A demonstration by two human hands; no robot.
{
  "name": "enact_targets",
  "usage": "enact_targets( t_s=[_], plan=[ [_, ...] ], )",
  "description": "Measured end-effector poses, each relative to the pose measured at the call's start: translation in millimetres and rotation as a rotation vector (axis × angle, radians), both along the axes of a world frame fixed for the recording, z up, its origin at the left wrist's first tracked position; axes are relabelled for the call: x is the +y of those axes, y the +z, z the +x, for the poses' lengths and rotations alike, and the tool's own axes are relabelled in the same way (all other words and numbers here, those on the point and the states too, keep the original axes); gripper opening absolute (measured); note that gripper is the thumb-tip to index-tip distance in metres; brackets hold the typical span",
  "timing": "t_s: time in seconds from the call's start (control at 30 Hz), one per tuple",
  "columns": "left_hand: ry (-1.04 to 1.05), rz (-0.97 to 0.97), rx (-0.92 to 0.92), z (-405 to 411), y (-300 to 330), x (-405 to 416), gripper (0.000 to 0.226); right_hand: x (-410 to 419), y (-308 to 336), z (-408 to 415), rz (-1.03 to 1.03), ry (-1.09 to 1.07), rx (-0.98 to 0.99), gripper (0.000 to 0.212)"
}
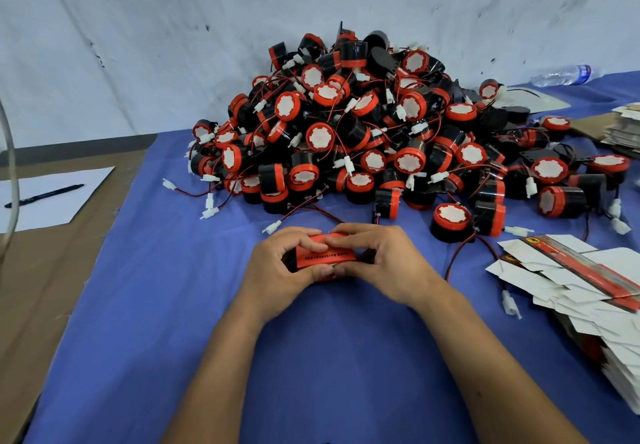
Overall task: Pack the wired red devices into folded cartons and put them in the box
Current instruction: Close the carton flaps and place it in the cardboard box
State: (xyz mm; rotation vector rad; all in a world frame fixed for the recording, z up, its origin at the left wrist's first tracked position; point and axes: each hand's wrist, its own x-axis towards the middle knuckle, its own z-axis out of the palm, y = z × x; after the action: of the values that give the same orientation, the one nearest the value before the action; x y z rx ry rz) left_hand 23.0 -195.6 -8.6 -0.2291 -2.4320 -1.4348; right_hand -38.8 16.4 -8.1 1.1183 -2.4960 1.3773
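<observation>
A small red carton (327,259) with black lettering sits low over the blue cloth, held between both hands. My left hand (277,267) curls round its left end, thumb on the front face. My right hand (384,260) grips the right end, with its fingers pressing along the top edge. Behind them rises a big heap of red-and-black wired devices (363,125) with white plugs. A stack of flat unfolded cartons (571,281), white with red print, lies to the right. The box is not in view.
The blue cloth (173,305) covers the table against a white wall. A white sheet (52,201) with a black pen (45,195) lies at the left on brown cardboard. A water bottle (564,75) lies at the back right. More card stacks (623,128) sit at the right edge.
</observation>
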Motion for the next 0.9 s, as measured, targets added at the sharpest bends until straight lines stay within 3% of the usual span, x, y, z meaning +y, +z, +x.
enact_targets(
  t_s=[0.17, 0.33, 0.47, 0.63, 0.73, 0.9],
  plan=[
    [-0.022, -0.038, -0.055, 1.9, 2.3, -2.1, 0.059, 0.6, 2.8, 3.8, 0.155, -0.083, 0.109, 0.060],
    [-0.009, -0.046, -0.032, 0.8, 1.5, -0.7, 0.073, -4.2, 3.8, 7.2, -0.044, -0.085, 0.106, 0.036],
    [-0.019, -0.016, -0.055, 0.3, 0.8, -0.2, 0.078, -10.2, 3.3, 10.7, -0.070, -0.075, 0.042, 0.031],
    [-0.011, -0.011, -0.031, 0.8, 1.4, 2.3, 0.075, -12.9, -0.2, 9.4, -0.088, -0.108, -0.037, 0.032],
    [-0.004, 0.007, -0.023, 0.9, 1.5, 5.4, 0.069, -16.2, -0.9, 12.6, -0.233, -0.097, -0.173, 0.025],
    [-0.073, 0.222, -0.051, 1.9, 0.2, 9.8, 0.046, -16.8, -2.0, 12.1, -0.289, -0.131, -0.194, 0.014]
  ],
)
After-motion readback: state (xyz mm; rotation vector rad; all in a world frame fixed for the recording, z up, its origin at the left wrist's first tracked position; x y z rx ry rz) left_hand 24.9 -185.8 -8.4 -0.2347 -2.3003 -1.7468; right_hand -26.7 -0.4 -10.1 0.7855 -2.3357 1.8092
